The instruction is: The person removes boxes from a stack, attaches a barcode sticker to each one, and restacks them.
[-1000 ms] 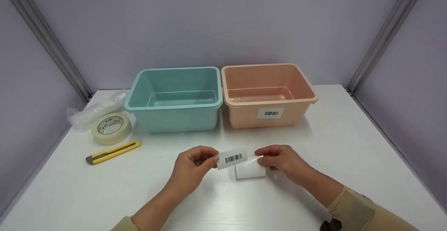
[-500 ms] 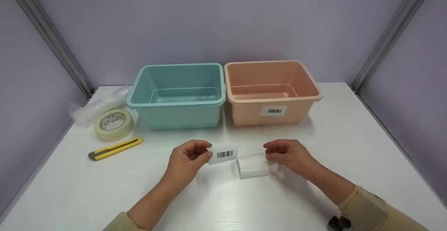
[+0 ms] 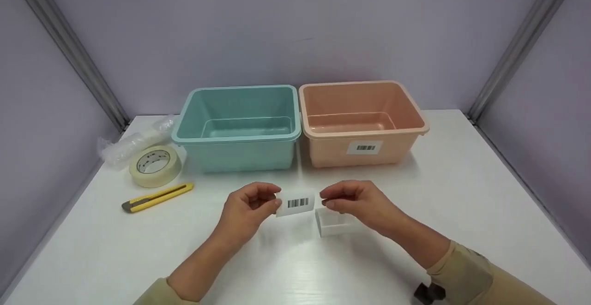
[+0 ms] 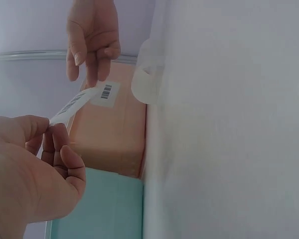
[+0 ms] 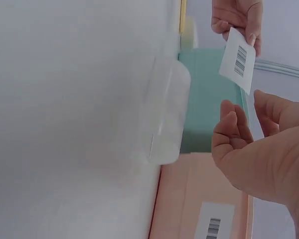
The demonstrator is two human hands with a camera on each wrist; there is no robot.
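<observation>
In the head view my left hand [image 3: 249, 212] pinches the left end of a white barcode label [image 3: 295, 203] between thumb and fingers, holding it raised. My right hand [image 3: 364, 203] is close to the label's right edge, thumb and fingers bent and parted. The right wrist view shows a gap between those fingers [image 5: 230, 119] and the label, with nothing between them. Under the right hand sits a white curved piece [image 3: 330, 224], like a curled backing sheet or small roll, partly hidden by the hand.
At the back, a teal bin [image 3: 238, 155] stands beside a peach bin [image 3: 323, 152] bearing a barcode label [image 3: 365, 147]. On the left are a tape roll [image 3: 157, 176], a yellow utility knife [image 3: 159, 197] and bubble wrap [image 3: 134, 146]. A dark object [image 3: 429, 292] shows by the right sleeve.
The label in my left hand has moved left, off the curved white piece. My right hand drew back rightward from that piece, then came left toward the label's free edge.
</observation>
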